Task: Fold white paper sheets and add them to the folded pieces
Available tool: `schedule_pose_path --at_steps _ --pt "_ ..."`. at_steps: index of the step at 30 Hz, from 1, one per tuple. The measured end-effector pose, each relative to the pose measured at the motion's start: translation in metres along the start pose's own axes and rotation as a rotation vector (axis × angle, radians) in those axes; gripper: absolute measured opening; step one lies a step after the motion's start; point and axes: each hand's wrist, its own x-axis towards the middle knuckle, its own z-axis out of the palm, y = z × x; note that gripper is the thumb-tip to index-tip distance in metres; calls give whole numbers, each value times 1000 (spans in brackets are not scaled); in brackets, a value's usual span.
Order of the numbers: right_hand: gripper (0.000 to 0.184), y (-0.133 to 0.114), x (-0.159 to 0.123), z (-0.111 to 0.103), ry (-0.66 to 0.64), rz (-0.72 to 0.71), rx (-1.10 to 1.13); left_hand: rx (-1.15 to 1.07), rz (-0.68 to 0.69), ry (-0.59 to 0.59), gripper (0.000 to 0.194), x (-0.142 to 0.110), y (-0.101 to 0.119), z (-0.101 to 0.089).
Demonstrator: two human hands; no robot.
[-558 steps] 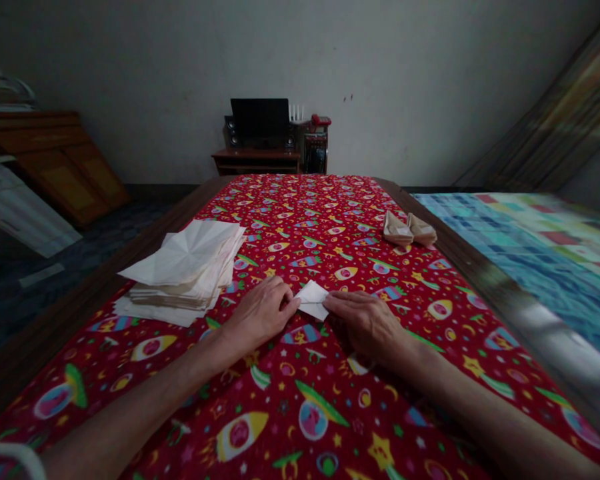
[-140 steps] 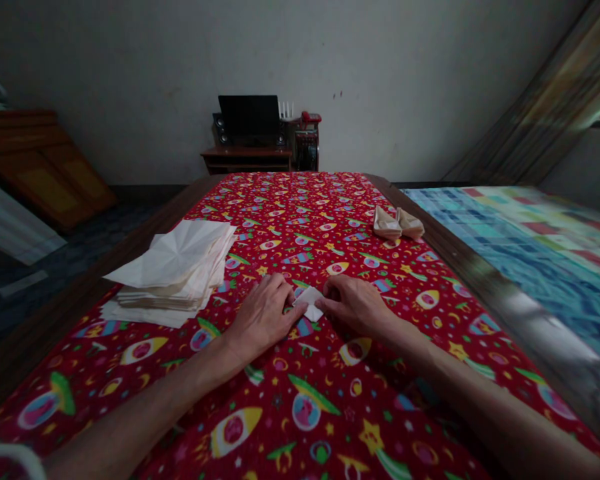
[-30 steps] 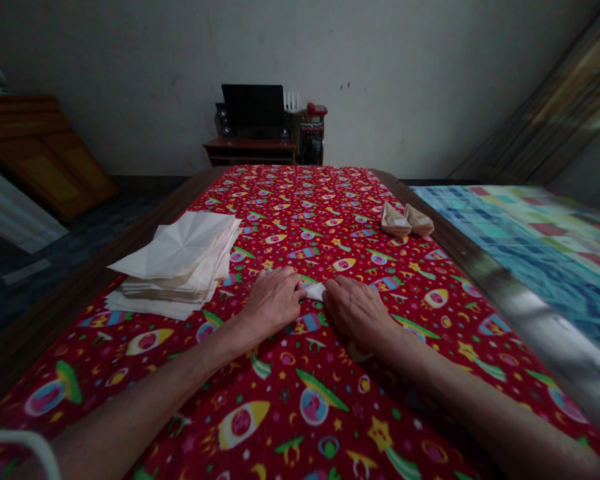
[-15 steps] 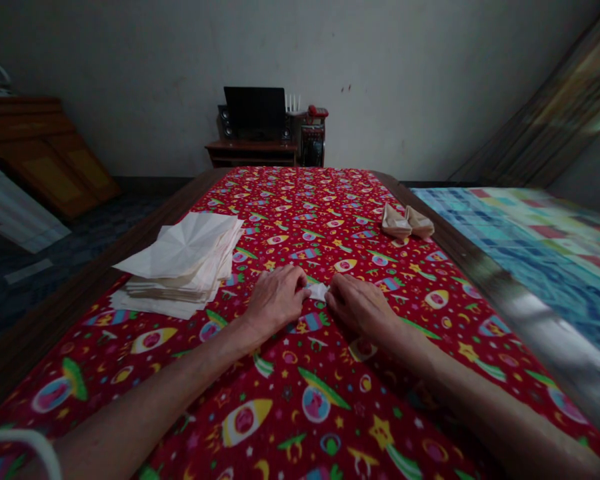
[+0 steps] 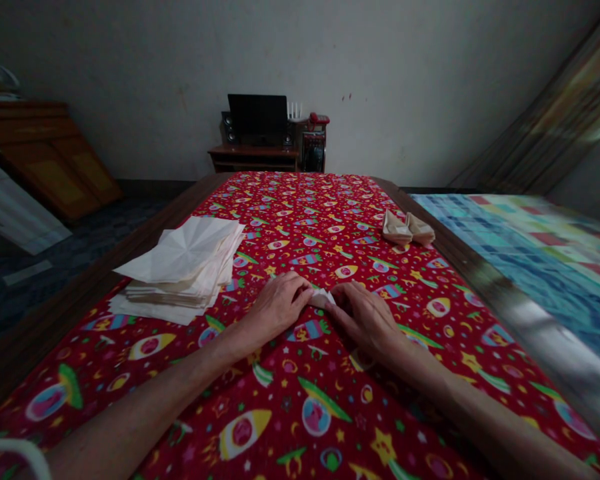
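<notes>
Small folded paper pinched between 2 hands

A small folded paper [image 5: 321,298] is held low over the red patterned cloth [image 5: 305,400], near the middle of the table's width. Its left end is pinched between the thumb and bent fingers of the left hand [image 5: 280,300]. Its right end is gripped by the right hand [image 5: 367,312], with the thumb set on the near side and the index finger curled over the far side. Pale ridges are shown between the fingertips, but the exact folds are too small to be told, and whether the cloth is touched by the paper cannot be told.

The step in hand is judged to be the shaping or creasing of this 1 piece. For the next move, a steady hold at the left end seems to be called for, with light, even pressure from the right fingers, so that the edges are kept lined up and the thin layers are not torn.

To the left, a loose stack of paper [image 5: 180,273] is topped by a sheet marked with creases that fan out from its centre. Farther off to the right, 2 tan folded shapes [image 5: 397,229] are set side by side near the cloth's edge.
</notes>
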Motion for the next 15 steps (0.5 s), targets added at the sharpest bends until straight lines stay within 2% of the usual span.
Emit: schedule_pose_path --at_steps 6,11,15 --pt "18 4 0 -4 -45 -35 93 -151 -13 -58 9 1 -7 0" --pt "17 3 2 -10 -70 -48 223 -181 -13 -3 5 -4 -1 -5" --pt "11 -1 4 -12 -25 -79 247 -147 -16 14 4 -8 9 -8"
